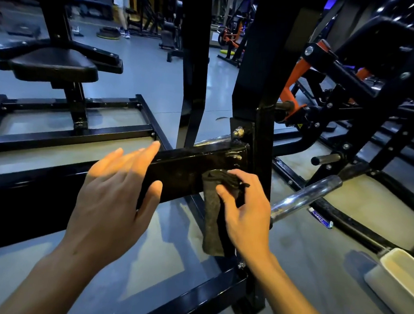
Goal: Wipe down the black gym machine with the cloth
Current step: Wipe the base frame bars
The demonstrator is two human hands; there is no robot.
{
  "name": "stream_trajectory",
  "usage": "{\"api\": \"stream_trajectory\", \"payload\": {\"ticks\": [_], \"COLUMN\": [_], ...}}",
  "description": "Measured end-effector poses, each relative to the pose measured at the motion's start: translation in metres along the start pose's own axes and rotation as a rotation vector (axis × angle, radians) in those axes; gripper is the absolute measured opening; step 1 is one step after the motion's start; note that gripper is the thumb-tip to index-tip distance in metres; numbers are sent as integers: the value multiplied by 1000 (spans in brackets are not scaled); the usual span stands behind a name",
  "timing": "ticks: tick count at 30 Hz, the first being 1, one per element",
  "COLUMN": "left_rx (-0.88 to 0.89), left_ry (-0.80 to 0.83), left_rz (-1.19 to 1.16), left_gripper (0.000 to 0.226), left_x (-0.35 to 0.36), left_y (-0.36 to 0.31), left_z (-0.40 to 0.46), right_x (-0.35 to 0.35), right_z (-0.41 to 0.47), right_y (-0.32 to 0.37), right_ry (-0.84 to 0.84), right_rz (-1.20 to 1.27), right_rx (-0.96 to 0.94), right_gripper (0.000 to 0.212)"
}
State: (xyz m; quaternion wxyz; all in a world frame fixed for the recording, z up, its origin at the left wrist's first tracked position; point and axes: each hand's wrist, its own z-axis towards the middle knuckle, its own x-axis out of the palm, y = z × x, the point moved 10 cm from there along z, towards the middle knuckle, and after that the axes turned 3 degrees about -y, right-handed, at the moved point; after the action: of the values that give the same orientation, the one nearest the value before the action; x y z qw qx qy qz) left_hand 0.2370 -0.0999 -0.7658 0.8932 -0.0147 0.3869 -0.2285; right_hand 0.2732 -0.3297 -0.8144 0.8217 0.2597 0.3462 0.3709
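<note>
Right hand [245, 206] pinches the dark cloth [213, 206] against the black crossbeam [188, 170], left hand [115, 194] flat and relaxed on it — loose cloth tail may snag the bolt [238, 132] — likely leaving the beam end unwiped.

A horizontal beam [190, 170] of the gym machine [254, 91] crosses in front of the person. The left hand [115, 194] rests on it, left of the right hand [244, 203], which presses the cloth [212, 206] on the beam's front. A seat pad [53, 66] stands behind, at left; a metal peg [306, 197] and a tub [398, 283] lie right
</note>
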Motion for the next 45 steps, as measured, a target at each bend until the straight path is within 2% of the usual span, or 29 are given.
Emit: {"api": "stream_trajectory", "payload": {"ticks": [3, 6, 13, 22, 28, 34, 40, 45], "left_rx": [2, -9, -22, -33, -43, -45, -55, -43], "left_ry": [-12, -5, 10, 1, 18, 10, 16, 6], "left_rz": [17, 22, 40, 19, 27, 31, 25, 41], "left_gripper": [61, 61, 60, 59, 61, 60, 62, 62], "left_x": [-2, 0, 3, 3, 6, 5, 6, 4], "left_y": [-1, 0, 2, 0, 2, 1, 1, -1], "left_z": [0, 1, 0, 1, 1, 2, 3, 4], "right_x": [-31, -49, -37, -33, -29, -30, -28, -27], "right_z": [-1, -9, 3, 47, 12, 63, 29, 65], "right_y": [-33, -48, -46, -13, -41, -3, -27, -4], "right_ry": [-115, -168, -169, -290, -241, -265, -184, -232], "right_rz": [5, -26, -64, -45, -22, -62, -38, -40], "right_rx": [139, 186, 179, 147, 223, 142, 212, 161], "right_gripper": [28, 28, 22, 20, 18, 18, 13, 16]}}
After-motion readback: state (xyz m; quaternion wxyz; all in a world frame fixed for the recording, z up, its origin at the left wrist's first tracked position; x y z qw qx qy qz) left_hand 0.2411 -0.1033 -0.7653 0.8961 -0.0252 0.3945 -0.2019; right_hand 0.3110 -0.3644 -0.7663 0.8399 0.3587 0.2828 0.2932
